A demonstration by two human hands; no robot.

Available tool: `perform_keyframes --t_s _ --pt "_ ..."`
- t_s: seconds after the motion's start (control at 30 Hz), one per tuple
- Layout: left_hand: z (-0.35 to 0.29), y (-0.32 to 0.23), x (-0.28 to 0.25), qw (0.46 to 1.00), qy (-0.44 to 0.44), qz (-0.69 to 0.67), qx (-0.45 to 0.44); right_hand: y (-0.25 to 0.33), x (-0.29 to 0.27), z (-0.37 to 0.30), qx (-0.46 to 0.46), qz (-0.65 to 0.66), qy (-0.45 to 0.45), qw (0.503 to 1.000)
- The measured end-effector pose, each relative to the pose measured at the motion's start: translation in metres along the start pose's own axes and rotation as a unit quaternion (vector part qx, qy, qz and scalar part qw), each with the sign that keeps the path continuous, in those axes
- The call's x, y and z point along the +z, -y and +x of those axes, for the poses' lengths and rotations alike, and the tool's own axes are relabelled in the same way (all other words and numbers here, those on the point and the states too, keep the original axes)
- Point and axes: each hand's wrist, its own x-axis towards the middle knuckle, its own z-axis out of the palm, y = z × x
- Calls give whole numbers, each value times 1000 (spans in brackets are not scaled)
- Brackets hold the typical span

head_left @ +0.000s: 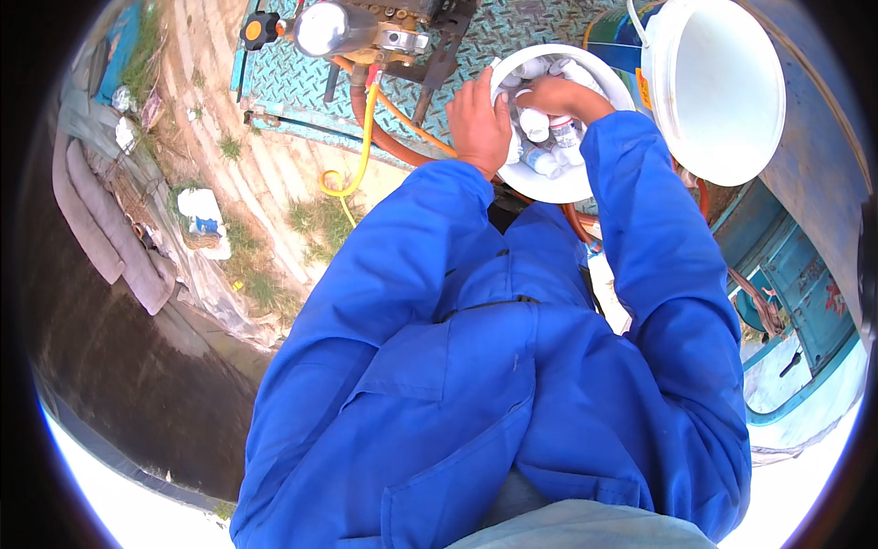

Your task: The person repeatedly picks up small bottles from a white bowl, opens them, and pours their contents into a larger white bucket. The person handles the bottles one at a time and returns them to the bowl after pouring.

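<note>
A round white bucket (pixel 550 191) stands in front of me, filled with small white plastic bottles (pixel 541 162), some with printed labels. My left hand (pixel 479 126) is closed on the bucket's left rim, its thumb lying along the edge and the fingers on the outer side. Reaching in from the right, my right hand (pixel 551 95) is inside the bucket among the bottles. Its fingers curl down over a small white bottle (pixel 533 124); the fingertips are partly hidden.
Right of the bucket is a large white round lid or container (pixel 720 91), beside a dark green drum (pixel 615 41). Machinery with a gauge (pixel 322 30) and a black knob (pixel 261 30) sits on a teal tread plate (pixel 512 27). A yellow hose (pixel 368 137) hangs down at left.
</note>
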Motion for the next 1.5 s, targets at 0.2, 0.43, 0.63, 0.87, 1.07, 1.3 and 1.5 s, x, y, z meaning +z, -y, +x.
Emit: perform_keyframes --t_s 0.2,0.43,0.63,0.87,1.07,1.3,1.5 --pt "0 1 0 999 -19 -27 4 0 -18 -79 12 177 -66 982" --pt "-1 2 -2 999 -19 -44 18 -5 -8 -176 -24 467 -151 871" --pt "1 0 -4 998 -19 -53 30 -7 15 -204 -29 681 -147 717" --pt "2 0 -5 997 -27 -66 40 -1 37 -222 -69 777 -153 607" --pt "2 2 -3 998 -29 -47 35 -5 19 -265 -175 798 -150 557" --pt "3 -2 -6 998 -17 -58 33 -78 -47 -295 -168 671 -445 569" --pt "3 -5 -6 998 -9 -52 19 -128 -80 -286 -126 361 -710 592"
